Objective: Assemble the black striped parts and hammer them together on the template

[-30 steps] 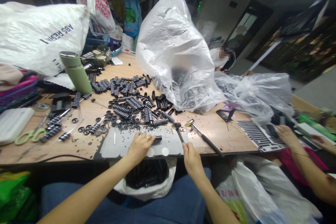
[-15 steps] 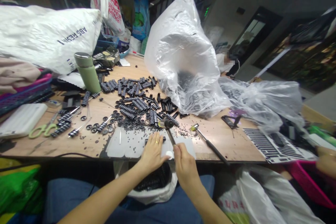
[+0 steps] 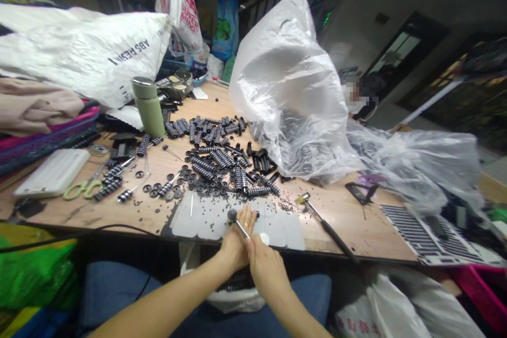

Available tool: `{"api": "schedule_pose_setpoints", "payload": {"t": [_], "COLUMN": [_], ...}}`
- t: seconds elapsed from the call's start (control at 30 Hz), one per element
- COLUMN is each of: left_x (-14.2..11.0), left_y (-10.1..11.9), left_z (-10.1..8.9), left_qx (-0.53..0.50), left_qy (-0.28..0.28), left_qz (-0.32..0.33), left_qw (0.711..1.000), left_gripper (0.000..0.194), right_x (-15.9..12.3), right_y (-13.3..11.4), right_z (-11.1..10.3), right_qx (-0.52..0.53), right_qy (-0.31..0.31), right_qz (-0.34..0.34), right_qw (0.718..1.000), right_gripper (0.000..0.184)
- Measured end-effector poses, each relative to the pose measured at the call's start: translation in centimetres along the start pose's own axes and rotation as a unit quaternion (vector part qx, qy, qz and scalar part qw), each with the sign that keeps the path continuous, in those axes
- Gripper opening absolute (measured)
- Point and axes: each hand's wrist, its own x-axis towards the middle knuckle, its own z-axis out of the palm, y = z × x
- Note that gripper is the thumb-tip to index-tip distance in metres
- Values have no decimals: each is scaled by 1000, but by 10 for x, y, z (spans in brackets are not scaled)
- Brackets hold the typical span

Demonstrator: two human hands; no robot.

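My right hand (image 3: 269, 266) is closed around the handle of a small hammer (image 3: 241, 228). The hammer's round dark head (image 3: 232, 215) hangs over the fingers of my left hand (image 3: 234, 245). That left hand lies with its fingers stretched forward on a grey sheet (image 3: 283, 227) at the table's front edge, partly covered by my right hand. One end of a short black part (image 3: 257, 215) pokes out beside the left fingertips; the rest is hidden. A white round piece (image 3: 264, 239) sits near my right knuckles. Tiny black bits are scattered on the sheet.
Black-and-white ridged rollers (image 3: 222, 157) and black discs (image 3: 216, 185) are heaped beyond the sheet. A second hammer (image 3: 325, 227) lies at right. A green flask (image 3: 148, 108), scissors (image 3: 84, 188) and a white box (image 3: 53, 173) stand or lie left. A big plastic bag (image 3: 291, 90) rises behind.
The hammer head has swung left and its shaft now slants over my left hand. My right hand has come against my left. The whole view has shifted slightly.
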Motion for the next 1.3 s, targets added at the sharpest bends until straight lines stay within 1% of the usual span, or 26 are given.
{"api": "schedule_pose_setpoints", "payload": {"t": [0.03, 0.07, 0.1, 0.17, 0.23, 0.27, 0.33, 0.37, 0.4, 0.43, 0.47, 0.53, 0.57, 0.63, 0.67, 0.73, 0.8, 0.87, 0.93, 1.0, 1.07, 1.1, 1.17, 1.2, 1.23, 1.3], "left_x": [2, 4, 7, 11, 9, 6, -2, -5, -6, -4, 0, 13, 21, 35, 40, 46, 48, 48, 45, 41, 36, 33, 28, 27, 26, 25], "left_y": [-1, -4, -6, -8, -5, -2, 2, 0, -6, -18, -34, -77, -100, -141, -156, -176, -182, -181, -177, -171, -163, -158, -148, -143, -138, -129], "left_z": [-1, -3, -6, -13, -21, -25, -34, -39, -45, -53, -61, -76, -81, -86, -85, -78, -70, -65, -66, -70, -74, -76, -79, -80, -81, -85], "left_qx": [-4, -10, -16, -22, -23, -25, -31, -31, -24, -8, 18, 78, 98, 110, 107, 92, 74, 50, 7, -73, -181, -239, -365, -437, -512, -652], "left_qy": [0, 0, 2, 1, -4, -6, 3, 16, 35, 54, 71, 85, 86, 75, 64, 47, 43, 63, 104, 162, 212, 227, 231, 222, 210, 188], "left_qz": [4, 9, 8, -2, -16, -13, 12, 25, 31, 17, -21, -128, -151, -143, -127, -95, -76, -72, -78, -104, -153, -185, -243, -265, -281, -295], "left_qw": [1000, 1000, 1000, 1000, 1000, 1000, 999, 999, 999, 998, 997, 985, 980, 981, 984, 990, 993, 994, 991, 979, 948, 926, 868, 830, 784, 673], "left_gripper": [63, 63, 62, 52, 41, 38, 38, 39, 41, 44, 46, 46, 45, 45, 43, 38, 35, 35, 32, 29, 28, 28, 30, 31, 32, 34], "right_x": [1, 2, 3, 6, 12, 15, 22, 26, 29, 32, 35, 44, 50, 67, 78, 106, 137, 168, 193, 210, 220, 222, 223, 222, 218, 208], "right_y": [3, 7, 13, 33, 60, 76, 106, 120, 132, 142, 149, 156, 154, 143, 133, 110, 84, 62, 46, 37, 33, 33, 35, 36, 38, 42], "right_z": [-2, -6, -9, -14, -14, -11, -2, 4, 9, 13, 17, 20, 19, 16, 14, 8, 2, 0, 3, 9, 15, 17, 17, 15, 12, 5], "right_qx": [-3, 4, 16, 36, 31, 20, -12, -28, -43, -56, -67, -71, -61, -19, 6, 42, 40, -22, -40, -46, -49, -48, -43, -39, -36, -28], "right_qy": [-8, -4, 9, 41, 63, 64, 66, 69, 75, 90, 114, 185, 218, 249, 247, 222, 185, 117, 89, 72, 63, 63, 73, 84, 99, 130], "right_qz": [2, 7, 17, 49, 89, 102, 118, 133, 141, 141, 131, 84, 55, 3, -18, -55, -78, -68, -67, -65, -60, -57, -52, -49, -46, -44], "right_qw": [1000, 1000, 1000, 997, 994, 993, 991, 988, 986, 984, 983, 977, 973, 968, 969, 973, 979, 991, 993, 994, 995, 995, 995, 994, 993, 990], "right_gripper": [33, 34, 36, 41, 42, 42, 41, 40, 41, 41, 43, 46, 47, 44, 40, 30, 23, 18, 14, 9, 6, 5, 5, 7, 10, 17]}}
